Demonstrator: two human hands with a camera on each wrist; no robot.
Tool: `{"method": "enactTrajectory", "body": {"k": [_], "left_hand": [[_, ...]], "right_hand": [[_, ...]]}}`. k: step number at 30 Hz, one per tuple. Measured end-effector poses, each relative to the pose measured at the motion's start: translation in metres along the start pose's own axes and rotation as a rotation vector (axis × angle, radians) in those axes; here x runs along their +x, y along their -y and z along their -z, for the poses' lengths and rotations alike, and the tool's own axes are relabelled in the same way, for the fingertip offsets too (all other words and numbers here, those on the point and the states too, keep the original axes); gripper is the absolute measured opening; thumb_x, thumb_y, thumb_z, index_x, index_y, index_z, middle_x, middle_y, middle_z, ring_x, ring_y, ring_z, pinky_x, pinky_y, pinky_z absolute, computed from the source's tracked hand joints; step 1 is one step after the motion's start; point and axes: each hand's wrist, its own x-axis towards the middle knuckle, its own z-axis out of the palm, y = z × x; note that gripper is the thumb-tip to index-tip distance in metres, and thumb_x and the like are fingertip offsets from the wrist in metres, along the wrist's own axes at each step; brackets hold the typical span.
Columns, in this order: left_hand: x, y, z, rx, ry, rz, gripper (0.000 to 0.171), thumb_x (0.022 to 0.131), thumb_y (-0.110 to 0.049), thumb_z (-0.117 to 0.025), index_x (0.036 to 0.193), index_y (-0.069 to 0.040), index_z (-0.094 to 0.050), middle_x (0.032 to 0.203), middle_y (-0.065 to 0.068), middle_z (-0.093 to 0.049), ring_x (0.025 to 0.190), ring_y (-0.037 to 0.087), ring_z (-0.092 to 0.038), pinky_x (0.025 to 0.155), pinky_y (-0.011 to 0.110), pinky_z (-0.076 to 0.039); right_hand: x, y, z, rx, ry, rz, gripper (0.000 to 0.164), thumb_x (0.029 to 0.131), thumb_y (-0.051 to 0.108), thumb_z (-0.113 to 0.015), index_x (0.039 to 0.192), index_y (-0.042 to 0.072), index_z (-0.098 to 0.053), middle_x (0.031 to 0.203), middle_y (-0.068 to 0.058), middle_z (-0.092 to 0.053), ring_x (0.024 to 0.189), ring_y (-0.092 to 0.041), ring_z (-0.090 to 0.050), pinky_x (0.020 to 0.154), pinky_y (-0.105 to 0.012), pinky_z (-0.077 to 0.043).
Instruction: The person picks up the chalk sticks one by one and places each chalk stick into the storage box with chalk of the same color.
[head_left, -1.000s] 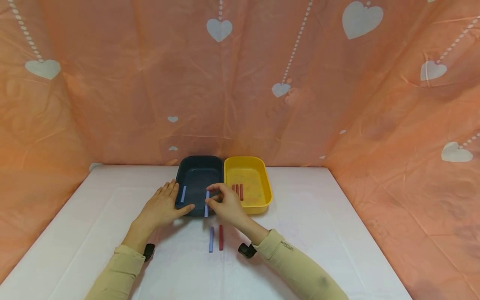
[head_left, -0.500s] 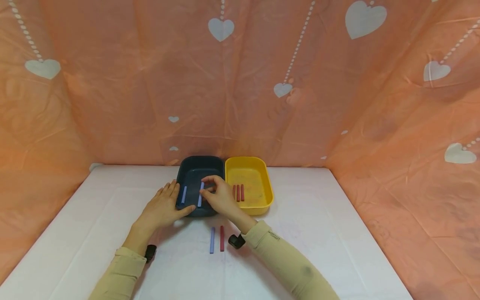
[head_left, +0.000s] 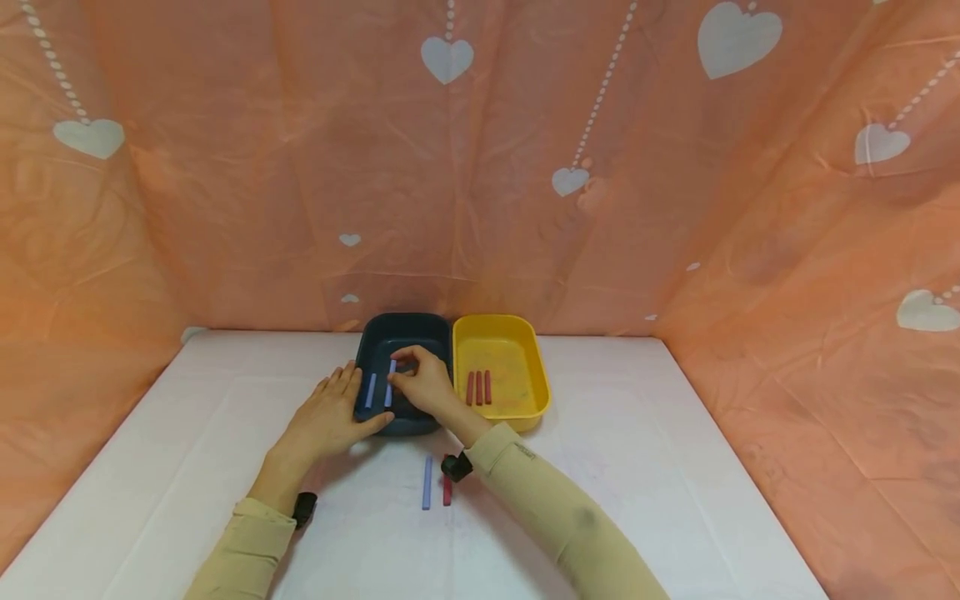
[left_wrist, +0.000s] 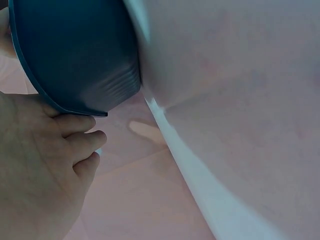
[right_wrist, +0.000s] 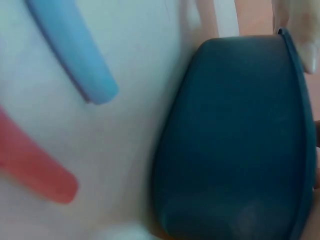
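My right hand (head_left: 429, 390) pinches a blue chalk stick (head_left: 388, 393) over the inside of the dark blue tray (head_left: 411, 332). Whether the stick touches the tray floor I cannot tell. Another blue chalk stick (head_left: 371, 390) lies in that tray along its left side. With fingers extended, my left hand (head_left: 321, 423) rests against the tray's left rim, its thumb at the front edge. The left wrist view has that hand (left_wrist: 40, 167) beside the tray wall (left_wrist: 75, 55). On the table in front lie a blue chalk stick (head_left: 427, 483) and a red chalk stick (head_left: 447, 493), the latter partly covered by the right wrist camera.
A yellow tray (head_left: 513, 354) stands against the dark one on its right, with 3 red chalk sticks (head_left: 479, 388) inside. Both trays are at the back of the white table (head_left: 622, 467), close to the orange curtain (head_left: 510, 242).
My right hand has carried the pinched blue chalk stick leftward and away from me, from the dark tray's front edge to near the stick inside. My left hand stays on the rim.
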Motion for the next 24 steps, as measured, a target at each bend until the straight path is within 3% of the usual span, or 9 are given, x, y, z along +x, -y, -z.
{"method": "enactTrajectory", "body": {"k": [10, 24], "left_hand": [[0.0, 0.002, -0.001, 0.001, 0.0, 0.004, 0.106, 0.096, -0.064, -0.061, 0.153, 0.019, -0.03, 0.162, 0.039, -0.024, 0.151, 0.055, -0.024, 0.123, 0.064, -0.021], [0.0, 0.003, -0.001, -0.007, 0.02, 0.008, 0.107, 0.097, -0.067, -0.058, 0.155, 0.017, -0.028, 0.164, 0.037, -0.021, 0.152, 0.054, -0.022, 0.123, 0.064, -0.019]], "right_hand": [[0.019, -0.004, -0.005, 0.064, 0.057, -0.16, 0.028, 0.094, -0.001, -0.074, 0.121, 0.0, -0.068, 0.106, -0.011, -0.069, 0.077, -0.023, -0.076, 0.076, -0.037, -0.064], [0.034, -0.012, -0.015, 0.103, 0.097, -0.252, 0.031, 0.09, -0.006, -0.074, 0.121, -0.006, -0.068, 0.097, -0.011, -0.069, 0.079, -0.025, -0.075, 0.07, -0.033, -0.064]]}}
